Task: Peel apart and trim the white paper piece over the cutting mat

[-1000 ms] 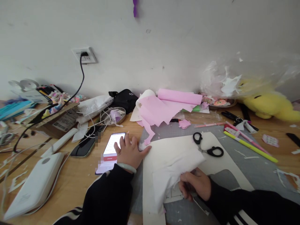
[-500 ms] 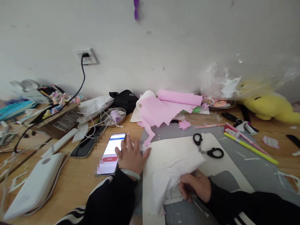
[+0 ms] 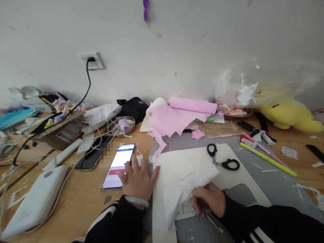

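My left hand [image 3: 139, 180] is spread open, with its fingertips at the right edge of the lit phone [image 3: 118, 168]. My right hand [image 3: 209, 200] is closed, its thumb and fingers pinching the lower right edge of a crumpled thin white paper [image 3: 189, 179]. That paper lies over a larger cream sheet [image 3: 177, 155] with cut-out openings. A thin pale strip [image 3: 215, 222] pokes out beneath my right hand; I cannot make out what it is. Black-handled scissors [image 3: 222, 163] rest on the cream sheet, their blades partly under the thin paper.
A grey mat [image 3: 268, 185] lies beneath the sheets. Pink paper [image 3: 167, 119] is heaped by the wall. A yellow marker [image 3: 268, 158] lies at right, near a yellow plush toy [image 3: 288, 113]. At left are a white power bank [image 3: 37, 199], a dark phone [image 3: 89, 158] and cables.
My left hand has shifted slightly left and down, toward the lower part of the phone. My right hand keeps its grip on the thin paper. The view has moved slightly.
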Available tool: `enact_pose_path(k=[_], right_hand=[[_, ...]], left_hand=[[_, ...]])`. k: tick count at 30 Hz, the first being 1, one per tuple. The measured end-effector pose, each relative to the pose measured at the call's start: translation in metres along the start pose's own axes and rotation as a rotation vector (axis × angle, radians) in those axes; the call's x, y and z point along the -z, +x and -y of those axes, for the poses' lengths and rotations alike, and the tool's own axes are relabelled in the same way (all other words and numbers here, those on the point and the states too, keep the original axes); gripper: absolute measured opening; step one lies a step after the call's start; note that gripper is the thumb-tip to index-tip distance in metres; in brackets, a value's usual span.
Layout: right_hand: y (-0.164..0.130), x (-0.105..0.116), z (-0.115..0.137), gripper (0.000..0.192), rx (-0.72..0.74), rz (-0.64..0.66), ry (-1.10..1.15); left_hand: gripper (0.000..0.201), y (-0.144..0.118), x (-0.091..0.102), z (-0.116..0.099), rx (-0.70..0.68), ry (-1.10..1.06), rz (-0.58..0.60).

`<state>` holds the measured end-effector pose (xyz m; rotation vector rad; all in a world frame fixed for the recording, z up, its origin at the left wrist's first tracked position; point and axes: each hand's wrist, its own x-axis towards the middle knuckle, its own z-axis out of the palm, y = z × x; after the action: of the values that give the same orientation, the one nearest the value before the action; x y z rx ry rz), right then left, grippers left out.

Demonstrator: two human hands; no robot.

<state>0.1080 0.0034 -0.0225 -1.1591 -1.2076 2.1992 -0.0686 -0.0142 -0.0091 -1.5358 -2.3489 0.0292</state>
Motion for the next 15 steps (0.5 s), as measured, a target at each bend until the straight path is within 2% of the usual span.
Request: enact_pose_path(k=[8, 15], right_hand=[[0.0, 0.0, 0.0, 0.028, -0.008, 0.001, -0.003], [0.0, -0.002, 0.003, 0.028, -0.024, -0.012, -0.011]], left_hand=[[0.049, 0.003, -0.005, 0.005, -0.006, 0.017, 0.024], [0.049, 0.002, -0.01, 0.005, -0.028, -0.015, -0.067]])
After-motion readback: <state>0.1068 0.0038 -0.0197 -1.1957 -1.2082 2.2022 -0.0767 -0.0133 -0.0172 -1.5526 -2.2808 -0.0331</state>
